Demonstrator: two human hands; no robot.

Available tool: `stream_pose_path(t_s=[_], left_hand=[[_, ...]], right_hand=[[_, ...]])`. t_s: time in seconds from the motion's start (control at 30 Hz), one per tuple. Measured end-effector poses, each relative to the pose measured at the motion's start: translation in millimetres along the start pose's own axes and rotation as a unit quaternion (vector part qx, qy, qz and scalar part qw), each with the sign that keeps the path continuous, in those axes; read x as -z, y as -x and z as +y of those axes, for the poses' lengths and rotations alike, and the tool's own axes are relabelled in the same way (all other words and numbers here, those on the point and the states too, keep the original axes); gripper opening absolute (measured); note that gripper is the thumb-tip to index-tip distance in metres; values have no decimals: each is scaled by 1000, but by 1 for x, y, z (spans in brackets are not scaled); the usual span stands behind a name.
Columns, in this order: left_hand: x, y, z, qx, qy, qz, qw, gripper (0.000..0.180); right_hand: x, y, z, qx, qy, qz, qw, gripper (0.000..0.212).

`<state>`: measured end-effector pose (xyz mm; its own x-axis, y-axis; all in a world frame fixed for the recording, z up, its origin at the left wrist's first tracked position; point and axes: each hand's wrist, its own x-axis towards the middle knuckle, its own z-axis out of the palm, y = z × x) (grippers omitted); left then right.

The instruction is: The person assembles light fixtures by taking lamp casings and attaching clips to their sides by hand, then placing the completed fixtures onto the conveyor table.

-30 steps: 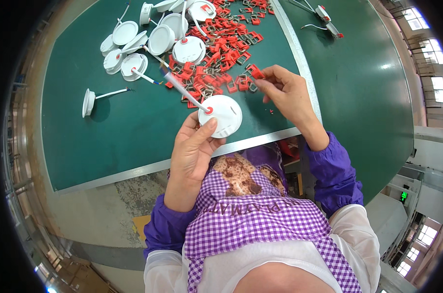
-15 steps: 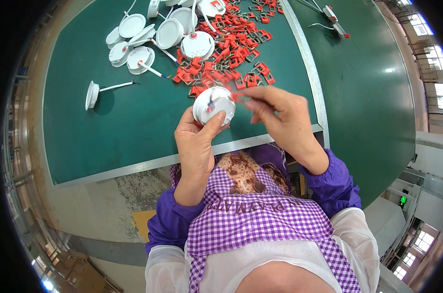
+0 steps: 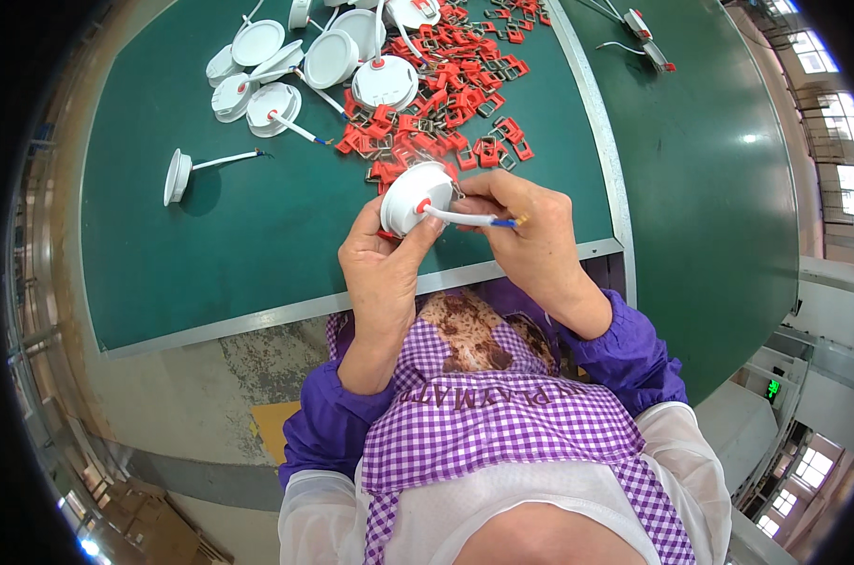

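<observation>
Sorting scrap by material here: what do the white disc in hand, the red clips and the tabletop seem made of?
Disc: probably moulded plastic, smooth, matt white.
Clips: red plastic on grey, seemingly metal wire loops.
Tabletop: dull green mat, perhaps rubber or felt, with a pale metal edge strip.

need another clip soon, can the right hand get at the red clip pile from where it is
Probably yes: the right hand sits just short of the red clip pile with bare green table between, but its fingers are busy at the white round lamp.
</observation>
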<state>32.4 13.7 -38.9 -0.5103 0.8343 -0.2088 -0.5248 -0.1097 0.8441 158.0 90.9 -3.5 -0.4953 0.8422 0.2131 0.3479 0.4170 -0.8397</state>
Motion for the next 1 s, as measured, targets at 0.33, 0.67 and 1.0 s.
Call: stream_pose_path(t_s=[0.33, 0.67, 1.0], left_hand=[[8, 2, 3, 9, -79, -72, 994, 25], [-8, 15, 0, 19, -90, -122, 988, 29], [-10, 14, 10, 37, -156, -189, 969, 42]], right_hand=[[5, 12, 14, 56, 24, 21, 998, 15], [40, 19, 11, -190, -231, -92, 950, 47], [78, 10, 40, -234, -263, -96, 931, 42]])
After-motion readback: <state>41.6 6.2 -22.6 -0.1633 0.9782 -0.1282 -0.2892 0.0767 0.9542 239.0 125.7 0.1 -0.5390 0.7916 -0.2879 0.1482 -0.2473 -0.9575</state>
